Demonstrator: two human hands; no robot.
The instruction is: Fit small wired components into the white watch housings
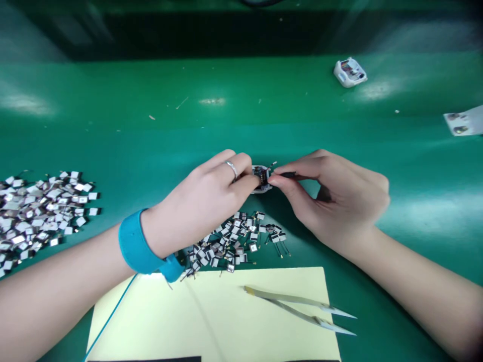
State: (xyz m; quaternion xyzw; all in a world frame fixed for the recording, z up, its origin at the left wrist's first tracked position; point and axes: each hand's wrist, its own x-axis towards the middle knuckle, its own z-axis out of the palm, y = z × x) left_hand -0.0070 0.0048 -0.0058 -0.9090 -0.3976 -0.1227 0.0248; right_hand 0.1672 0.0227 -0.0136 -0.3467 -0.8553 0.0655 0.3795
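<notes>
The left hand [199, 201] and right hand [335, 201] pinch a small white circuit part [261, 177] over the green counter [241, 95], just above a pile of tiny metal chips [234, 244].

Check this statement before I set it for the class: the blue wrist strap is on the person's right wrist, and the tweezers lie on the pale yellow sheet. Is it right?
No: the blue wrist strap is on the left wrist, not the right, as the head view shows. The tweezers do lie on the pale yellow sheet.
</notes>
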